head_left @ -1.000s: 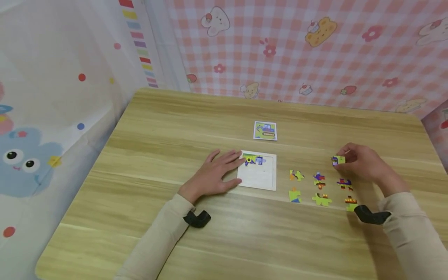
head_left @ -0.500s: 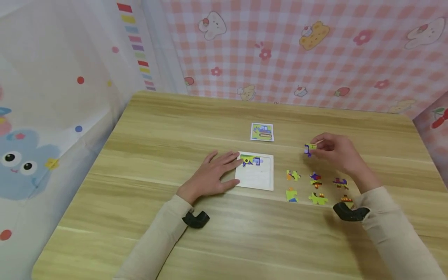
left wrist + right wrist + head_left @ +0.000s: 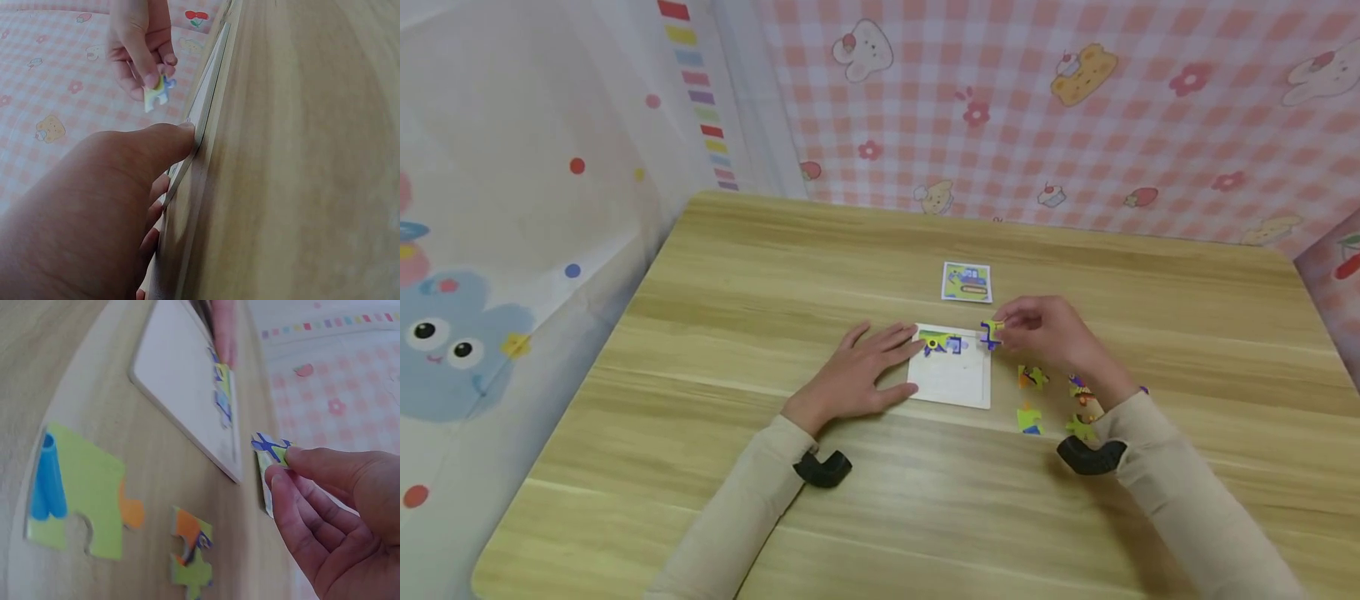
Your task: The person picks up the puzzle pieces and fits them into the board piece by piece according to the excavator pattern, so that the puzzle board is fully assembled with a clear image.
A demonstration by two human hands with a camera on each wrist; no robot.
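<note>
My left hand (image 3: 859, 379) lies with fingers spread on the left edge of a white puzzle tray (image 3: 951, 383); in the left wrist view its thumb touches the tray's rim. Joined puzzle pieces (image 3: 940, 342) in green, yellow and purple sit along the tray's top left, partly under my fingertips. Between thumb and fingers my right hand (image 3: 1043, 332) pinches a yellow-green and purple puzzle piece (image 3: 991, 334), held over the tray's upper right corner. The right wrist view shows this puzzle piece (image 3: 272, 448) gripped by one end, raised above the table.
Several loose puzzle pieces (image 3: 1031, 419) lie right of the tray, some hidden beneath my right forearm. A small square picture card (image 3: 967, 282) with a digger-like vehicle lies behind the tray. The wooden table (image 3: 760, 267) meets a pink checked cloth (image 3: 910, 108) at the back.
My right hand has carried the puzzle piece leftward from the far right of the loose pieces to the tray's upper right corner. The left hand has stayed on the tray.
</note>
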